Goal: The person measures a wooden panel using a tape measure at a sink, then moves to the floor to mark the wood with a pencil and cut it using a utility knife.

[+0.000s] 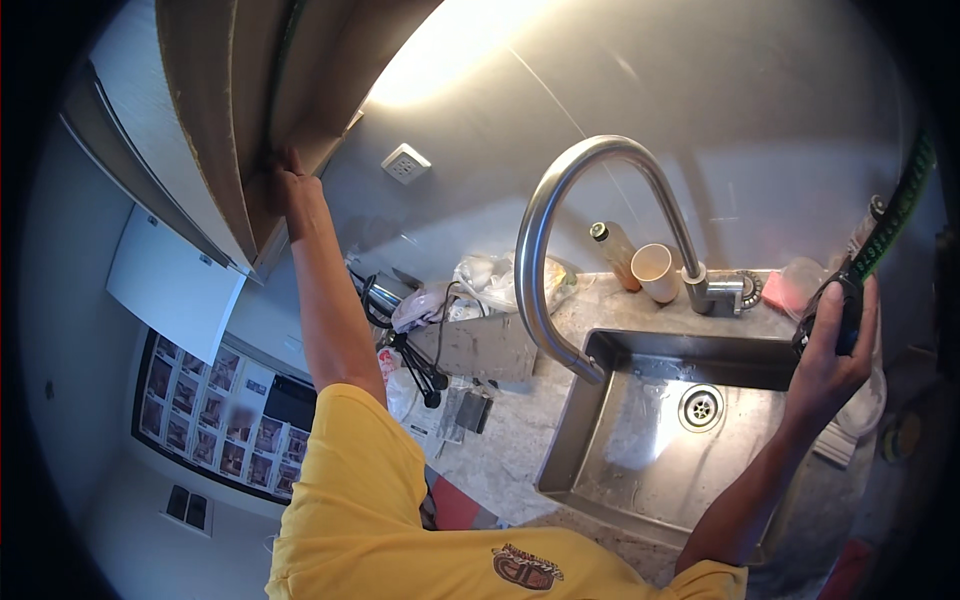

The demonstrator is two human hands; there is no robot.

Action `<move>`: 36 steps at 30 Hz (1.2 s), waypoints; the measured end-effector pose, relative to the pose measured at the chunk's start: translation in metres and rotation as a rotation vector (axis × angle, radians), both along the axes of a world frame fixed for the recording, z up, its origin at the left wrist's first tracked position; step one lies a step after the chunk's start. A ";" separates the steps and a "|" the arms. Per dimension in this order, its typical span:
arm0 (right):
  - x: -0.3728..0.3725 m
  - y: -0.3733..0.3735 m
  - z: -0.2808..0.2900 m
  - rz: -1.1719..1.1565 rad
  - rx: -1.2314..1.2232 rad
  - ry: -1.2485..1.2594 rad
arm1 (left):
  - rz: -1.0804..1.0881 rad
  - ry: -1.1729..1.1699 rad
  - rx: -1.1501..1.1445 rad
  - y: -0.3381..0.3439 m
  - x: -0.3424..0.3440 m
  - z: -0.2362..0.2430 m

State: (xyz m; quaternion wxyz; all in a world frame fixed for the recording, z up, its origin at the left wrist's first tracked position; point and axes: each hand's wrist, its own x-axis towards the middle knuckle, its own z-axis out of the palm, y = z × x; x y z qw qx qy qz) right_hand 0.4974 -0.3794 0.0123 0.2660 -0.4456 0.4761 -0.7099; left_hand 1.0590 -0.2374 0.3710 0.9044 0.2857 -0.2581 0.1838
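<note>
Shirt: yellow point(370, 500), across the lower part of the view, the item nearest the camera; both arms extend from it, spread wide.
Right hand: point(838, 362) closed around a dark tape measure point(850, 308), held above the right end of the sink point(615, 445).
Grip: grasping the case, with the fingers pointing up along it. Judged secure; whether a lock is engaged cannot be told.
Blade: green and black point(906, 200), extended from the case, rising to the right until it leaves the clear part of the view. Its far end is not seen; a buckled or twisted blade would give a poor reading.
Left hand: point(294, 188) raised to the brown inside of a wall cabinet point(205, 110), fingers in shadow. Whether it pinches anything cannot be told.
Green line: thin, inside the cabinet point(292, 30), above the left hand. Possibly the same blade; the join is not visible.
Handling: recommended that the left fingers be seated firmly at the cabinet and the case be moved without jerks, so that the blade cannot slip or snap back.
Obstruction: the tall faucet point(534, 225) stands between the hands; the blade should clear it.
Counter: cup point(656, 278) and bottle point(622, 262) beside the faucet base, judged easy to knock.
</note>
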 end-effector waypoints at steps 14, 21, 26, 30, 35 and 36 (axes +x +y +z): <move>0.003 0.006 0.007 0.111 0.045 -0.069 | -0.149 -0.018 0.055 0.005 0.027 0.022; -0.017 -0.001 0.007 -0.075 -0.091 0.023 | -0.166 0.020 0.014 0.005 0.030 0.019; -0.025 -0.005 0.003 -0.101 -0.092 0.057 | -0.148 0.028 -0.003 0.009 0.030 0.017; -0.021 -0.007 0.004 -0.055 -0.082 0.004 | -0.125 0.036 -0.020 0.009 0.027 0.015; -0.014 -0.012 0.003 -0.082 -0.101 0.020 | -0.092 0.042 -0.030 0.006 0.027 0.015; -0.013 -0.012 0.002 -0.075 -0.100 0.013 | -0.094 0.038 -0.032 0.006 0.027 0.016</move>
